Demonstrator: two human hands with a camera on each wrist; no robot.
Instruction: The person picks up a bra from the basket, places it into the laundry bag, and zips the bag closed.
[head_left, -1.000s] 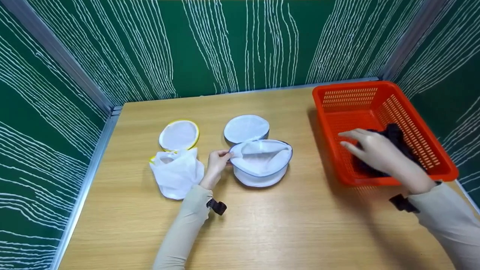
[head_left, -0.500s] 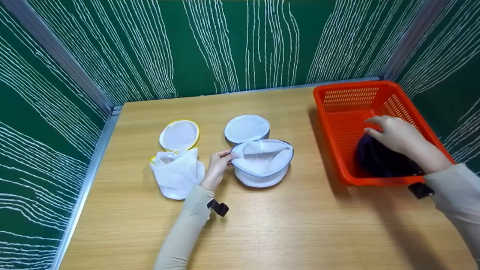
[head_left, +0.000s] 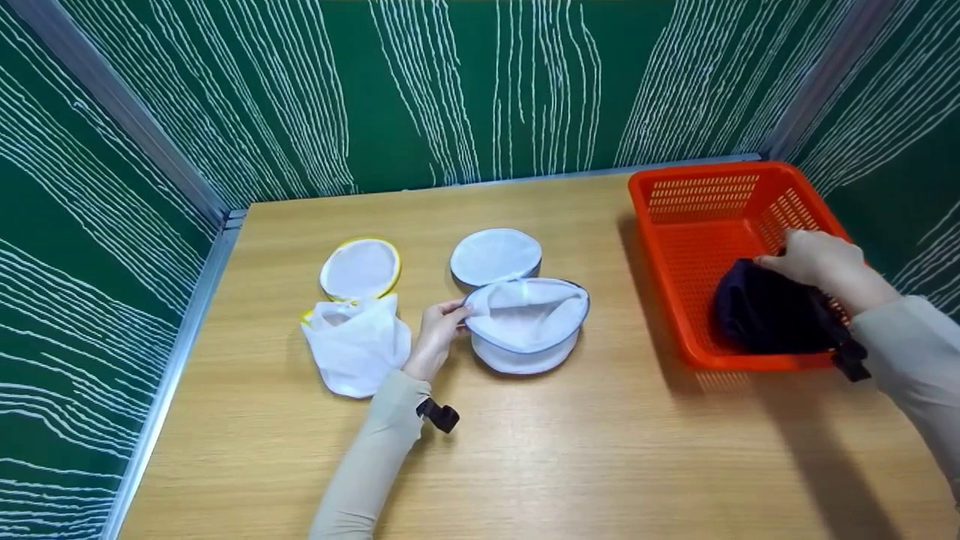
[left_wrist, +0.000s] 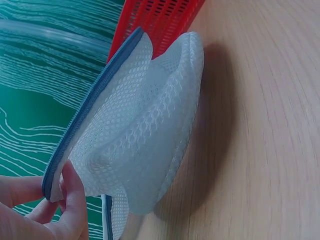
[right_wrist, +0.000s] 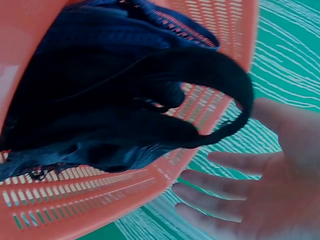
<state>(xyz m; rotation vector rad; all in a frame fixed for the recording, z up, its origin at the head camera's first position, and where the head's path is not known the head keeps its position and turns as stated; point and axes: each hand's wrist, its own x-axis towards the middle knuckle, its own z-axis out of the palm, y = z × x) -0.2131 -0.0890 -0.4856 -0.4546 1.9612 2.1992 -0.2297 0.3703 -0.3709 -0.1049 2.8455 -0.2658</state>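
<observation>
Probably floppy, the dark cloth (head_left: 765,307) at three o'clock was judged best gripped by its strap (right_wrist: 215,70), the right hand (head_left: 821,266) spread alongside, the central mesh bag (head_left: 525,322) pinched at nine o'clock by the left hand (head_left: 436,331).

One red basket (head_left: 697,244) stands on one bench (head_left: 540,450). To the basket's left are two mesh bags: the blue-edged bag (head_left: 525,356), nearer it, and the yellow-edged bag (head_left: 356,352), farther off. Each has one round flap, making two round flaps (head_left: 495,257) (head_left: 358,270). Inside the basket lies one heap of dark cloth (head_left: 769,315), its number of pieces unclear, with one strap loop (right_wrist: 215,65). Two hands show: the right hand (head_left: 821,261) over the basket, the left hand (head_left: 436,330) left of it. There are two sleeves (head_left: 364,457) (head_left: 904,367), two black wrist mounts (head_left: 439,415) (head_left: 850,360), and, around the basket, three green panels (head_left: 67,247) (head_left: 510,90) (head_left: 900,127).
</observation>
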